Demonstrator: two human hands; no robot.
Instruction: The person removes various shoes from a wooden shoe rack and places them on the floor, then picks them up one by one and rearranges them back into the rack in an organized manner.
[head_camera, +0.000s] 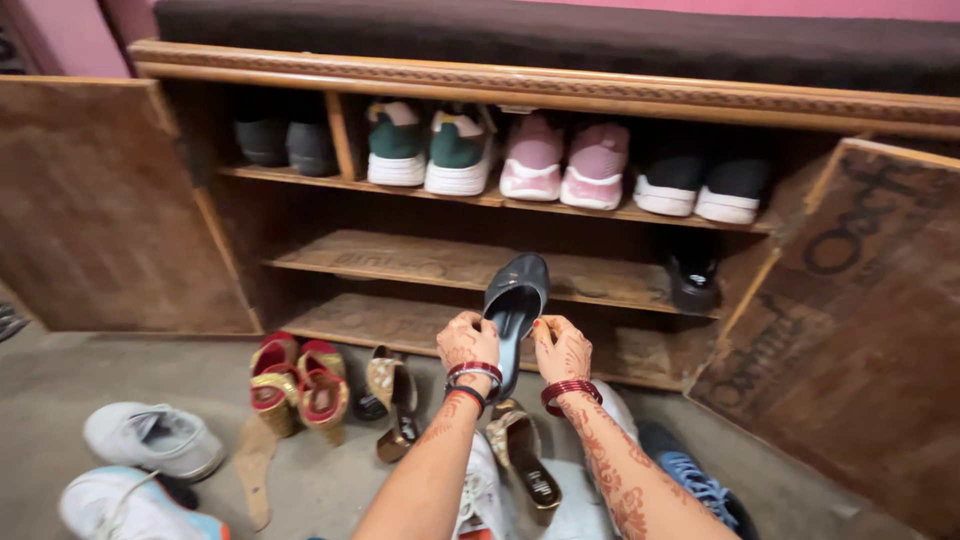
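Both of my hands grip a black slip-on shoe (516, 292) by its heel end, toe pointing toward the middle shelf (400, 262) of an open wooden shoe cabinet. My left hand (467, 345) holds its left side and my right hand (561, 347) its right side. Both wrists wear red bangles. The shoe hovers between the middle shelf and the bottom shelf (370, 322).
The top shelf holds dark, green-white, pink and black-white pairs; one black shoe (692, 280) sits right on the middle shelf. On the floor lie red-gold heels (298, 385), gold sandals (396, 395), white sneakers (152, 438) and a blue sneaker (695, 480). Cabinet doors (870, 330) stand open on both sides.
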